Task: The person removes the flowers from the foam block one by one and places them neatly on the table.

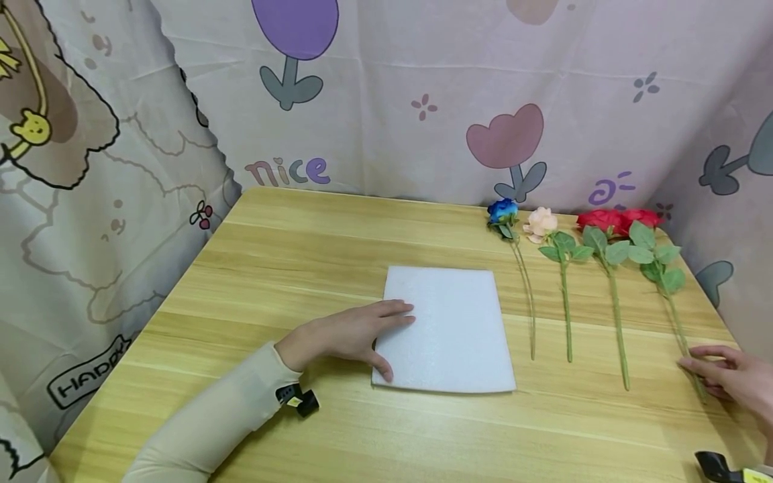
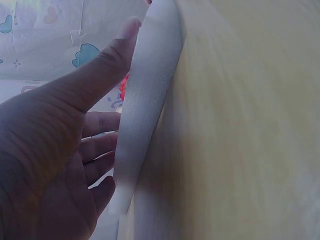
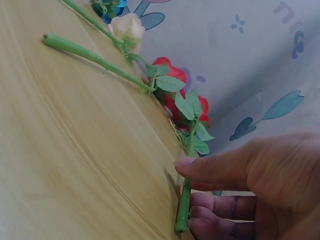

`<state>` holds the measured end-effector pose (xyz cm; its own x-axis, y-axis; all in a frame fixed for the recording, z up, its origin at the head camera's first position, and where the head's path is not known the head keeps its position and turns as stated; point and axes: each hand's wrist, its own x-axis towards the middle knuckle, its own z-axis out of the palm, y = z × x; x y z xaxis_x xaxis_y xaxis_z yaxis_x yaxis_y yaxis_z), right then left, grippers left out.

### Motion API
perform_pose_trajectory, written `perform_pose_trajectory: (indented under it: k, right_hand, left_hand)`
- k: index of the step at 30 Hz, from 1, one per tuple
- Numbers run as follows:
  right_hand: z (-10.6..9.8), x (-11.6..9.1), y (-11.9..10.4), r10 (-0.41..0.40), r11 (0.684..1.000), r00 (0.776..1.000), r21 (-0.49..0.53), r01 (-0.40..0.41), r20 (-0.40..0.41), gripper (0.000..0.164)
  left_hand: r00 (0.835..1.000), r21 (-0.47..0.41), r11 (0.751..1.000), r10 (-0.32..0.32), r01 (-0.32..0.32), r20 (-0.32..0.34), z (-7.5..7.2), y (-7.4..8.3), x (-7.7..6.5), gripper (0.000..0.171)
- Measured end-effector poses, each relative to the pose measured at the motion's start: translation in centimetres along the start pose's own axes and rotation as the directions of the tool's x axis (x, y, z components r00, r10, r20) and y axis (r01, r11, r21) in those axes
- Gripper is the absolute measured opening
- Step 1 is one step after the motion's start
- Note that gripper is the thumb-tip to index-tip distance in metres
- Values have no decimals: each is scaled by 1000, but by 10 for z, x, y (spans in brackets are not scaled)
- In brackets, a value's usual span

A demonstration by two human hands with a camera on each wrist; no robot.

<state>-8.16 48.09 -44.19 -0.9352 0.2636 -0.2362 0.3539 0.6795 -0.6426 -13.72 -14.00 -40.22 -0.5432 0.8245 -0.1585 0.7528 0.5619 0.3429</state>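
Observation:
My left hand [image 1: 356, 332] lies at the left side of a white foam sheet [image 1: 449, 332], its fingers fairly straight over the surface and its thumb by the near corner. The left wrist view shows thumb and fingertips against the sheet [image 2: 150, 95], seen edge-on. At the far right, my right hand [image 1: 733, 376] pinches the lower stem of the rightmost red artificial rose [image 1: 672, 280]. Up close in the right wrist view, thumb and fingers meet around this green stem [image 3: 184, 202], and its cut end sticks out below them.
Left of the held rose lie another red rose [image 1: 612, 308], a pale pink rose [image 1: 541, 223] and a blue rose [image 1: 502, 210], stems pointing toward me. All rest on a wooden table [image 1: 272, 268]. A printed curtain [image 1: 386, 134] hangs behind the table.

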Motion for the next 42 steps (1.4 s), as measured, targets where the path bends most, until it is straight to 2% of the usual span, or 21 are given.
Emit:
perform_pose_trajectory:
  k: [1,3,5,8,9,10,12,13,18,21,22,26,30,34,39,42]
  right_hand:
    - [0,0,0,2,1000,1000,12,-2,-1,12]
    - [-1,-1,-2,-5,1000,1000,23,5,-4,15]
    - [-2,-2,-5,-4,1000,1000,23,4,-8,27]
    - [-2,-4,-10,-3,1000,1000,3,3,-22,57]
    - [-1,-4,-11,-5,1000,1000,-2,5,-27,59]
    - [-1,-4,-11,-9,1000,999,-5,9,-34,55]
    - [0,-4,-12,-27,1000,999,-7,27,-44,58]
    - [0,-4,-10,-35,999,998,-3,35,-55,51]
    - [2,0,-5,-92,996,990,7,94,-104,39]
    - [4,1,-3,-157,986,979,27,162,-128,15]
    - [4,0,-3,-180,982,974,34,186,-136,13]
    - [6,-2,-4,-236,970,959,25,243,-155,33]
    - [7,-5,-8,-255,967,950,-51,249,-181,30]
    - [6,-8,-13,-290,957,931,-47,286,-221,37]
    - [8,-14,-34,-333,941,905,-35,336,-265,43]
    - [10,-17,-50,-348,938,905,-87,337,-244,49]
  left_hand:
    - [1000,0,1000,-1,1,1,0,0,0,107]
    - [1000,1,1000,-3,3,2,1,0,0,107]
    - [1000,0,1000,-3,3,2,1,1,0,107]
    - [1000,2,1000,-7,7,2,1,0,0,107]
    - [1000,3,1000,-9,9,2,1,0,0,107]
    - [1000,4,1000,-11,11,3,1,0,0,107]
    - [1000,4,1000,-11,11,2,1,0,1,107]
    - [1000,4,1000,-12,12,4,1,0,1,107]
    - [1000,-2,1000,-11,11,1,1,0,1,107]
    - [1000,-6,1000,-9,9,-2,1,1,1,107]
    - [1000,-7,1000,-7,7,-4,2,1,1,107]
    - [1000,-8,1000,-5,5,-5,1,1,1,107]
    - [1000,-7,1000,-2,2,-4,0,2,1,108]
    - [1000,1,1000,3,-3,-6,0,1,2,108]
    - [1000,38,999,-6,5,12,1,-1,2,109]
    - [1000,42,999,-5,4,18,0,-2,2,109]
